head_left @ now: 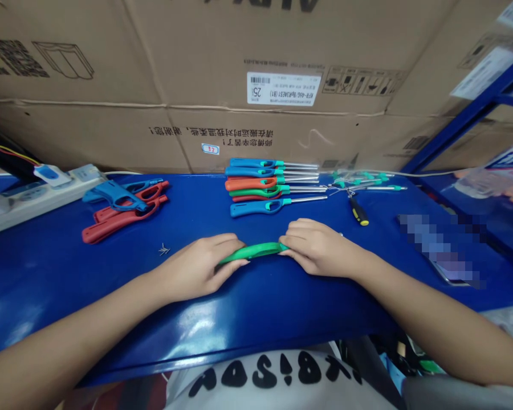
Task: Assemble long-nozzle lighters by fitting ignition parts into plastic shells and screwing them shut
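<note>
Between my two hands, just over the front part of the blue table, is a green lighter handle (260,250) with a loop-shaped opening. My left hand (207,262) is closed round its left end. At the other end, the fingers of my right hand (312,247) pinch the tip, where a bit of teal shows; my fingers hide the rest. Beyond my hands lies a row of long-nosed lighters with metal tubes, the nearest a blue lighter (256,207). Off to the left are loose handle shells, among them a red handle shell (122,222) and a blue handle shell (117,195).
Small screws (164,249) lie left of my hands. A black and yellow screwdriver (359,210) and metal tubes with teal parts (367,181) are at the back right. A phone (442,250) lies on the right, a power strip (47,196) at left. Cardboard boxes (222,68) stand behind.
</note>
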Tool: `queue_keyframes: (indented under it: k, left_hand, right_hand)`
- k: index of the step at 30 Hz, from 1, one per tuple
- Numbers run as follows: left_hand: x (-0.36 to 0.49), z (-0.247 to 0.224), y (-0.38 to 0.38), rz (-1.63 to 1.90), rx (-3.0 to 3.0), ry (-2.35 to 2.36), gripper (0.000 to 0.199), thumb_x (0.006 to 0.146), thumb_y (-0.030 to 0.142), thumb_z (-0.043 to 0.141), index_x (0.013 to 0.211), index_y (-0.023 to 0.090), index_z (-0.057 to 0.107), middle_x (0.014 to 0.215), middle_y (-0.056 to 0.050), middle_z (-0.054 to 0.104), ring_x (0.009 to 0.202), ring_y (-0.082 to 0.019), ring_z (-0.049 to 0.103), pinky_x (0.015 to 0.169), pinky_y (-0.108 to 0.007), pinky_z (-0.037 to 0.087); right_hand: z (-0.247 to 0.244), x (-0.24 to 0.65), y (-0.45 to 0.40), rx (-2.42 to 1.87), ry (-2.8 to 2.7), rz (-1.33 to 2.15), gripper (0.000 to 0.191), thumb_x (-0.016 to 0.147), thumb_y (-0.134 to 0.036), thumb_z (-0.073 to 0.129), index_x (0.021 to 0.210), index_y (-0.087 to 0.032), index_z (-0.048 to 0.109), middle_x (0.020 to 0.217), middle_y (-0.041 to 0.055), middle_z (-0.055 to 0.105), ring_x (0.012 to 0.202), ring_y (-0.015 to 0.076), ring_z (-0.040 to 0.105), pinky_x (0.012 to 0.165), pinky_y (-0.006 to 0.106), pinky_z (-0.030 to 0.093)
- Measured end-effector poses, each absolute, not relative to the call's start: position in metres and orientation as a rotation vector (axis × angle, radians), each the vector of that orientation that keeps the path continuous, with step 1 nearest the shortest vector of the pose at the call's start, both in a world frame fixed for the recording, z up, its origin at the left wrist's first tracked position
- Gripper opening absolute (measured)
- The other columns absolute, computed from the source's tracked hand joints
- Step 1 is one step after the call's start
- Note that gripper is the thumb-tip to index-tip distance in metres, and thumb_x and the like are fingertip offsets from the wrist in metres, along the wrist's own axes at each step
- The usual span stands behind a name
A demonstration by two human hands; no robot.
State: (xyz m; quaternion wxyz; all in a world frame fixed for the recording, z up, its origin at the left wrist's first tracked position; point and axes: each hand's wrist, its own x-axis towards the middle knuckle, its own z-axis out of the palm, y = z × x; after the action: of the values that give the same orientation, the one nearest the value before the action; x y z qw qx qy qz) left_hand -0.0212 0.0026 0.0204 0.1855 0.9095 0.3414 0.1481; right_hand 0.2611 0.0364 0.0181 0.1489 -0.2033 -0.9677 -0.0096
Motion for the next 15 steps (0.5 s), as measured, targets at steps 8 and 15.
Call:
queue_keyframes:
  k: [8, 15]
  left_hand:
    - [-0.018, 0.02, 0.004, 0.175, 2.742, 1.115, 0.039, 0.106, 0.044, 0.036, 0.133, 0.022, 0.054, 0.113, -0.009, 0.062, 0.095, -0.023, 0.065, 0.079, -0.035, 0.053]
    - [-0.02, 0.016, 0.004, 0.175, 2.843, 1.156, 0.04, 0.105, 0.043, 0.039, 0.135, 0.02, 0.053, 0.115, -0.011, 0.061, 0.099, -0.026, 0.061, 0.083, -0.04, 0.052]
  right_hand:
    - [0.025, 0.262, 0.045, -0.755, -2.832, 0.187, 0.024, 0.097, -0.036, 0.06, 0.087, -0.016, 0.07, 0.079, 0.0057, 0.068, 0.077, 0.0199, 0.057, 0.076, 0.033, 0.039]
    - [0.04, 0.276, 0.052, -1.046, -2.822, 0.452, 0.033, 0.09, -0.051, 0.067, 0.085, -0.019, 0.065, 0.084, 0.003, 0.067, 0.076, 0.0172, 0.058, 0.065, 0.027, 0.038]
